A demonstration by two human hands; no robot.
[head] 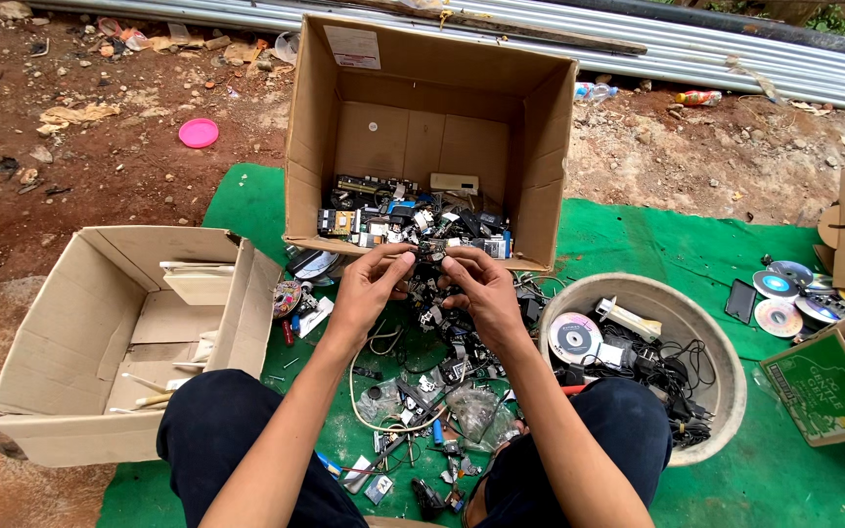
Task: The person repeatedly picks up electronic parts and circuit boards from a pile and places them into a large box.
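Sorting stage: small dark electronic part (430, 252) pinched between left hand (369, 286) and right hand (481, 289) above scrap pile on green mat (246, 205); separation apparently required next.

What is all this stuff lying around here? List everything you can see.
small electronic part: one, dark, held between both hands
tall cardboard box: one, brown, straight ahead, holding circuit boards and parts
low cardboard box: one, brown, at left, holding pale sticks
round basin: one, grey, at right, holding a disc, cables and adapters
loose scrap pile: many pieces, mixed colours, between the knees
green mat: one, under the boxes
discs: several, silvery, far right
pink lid: one, on the dirt
corrugated metal sheet: one, grey, along the top
left hand: one, fingers on the part
right hand: one, fingers on the part
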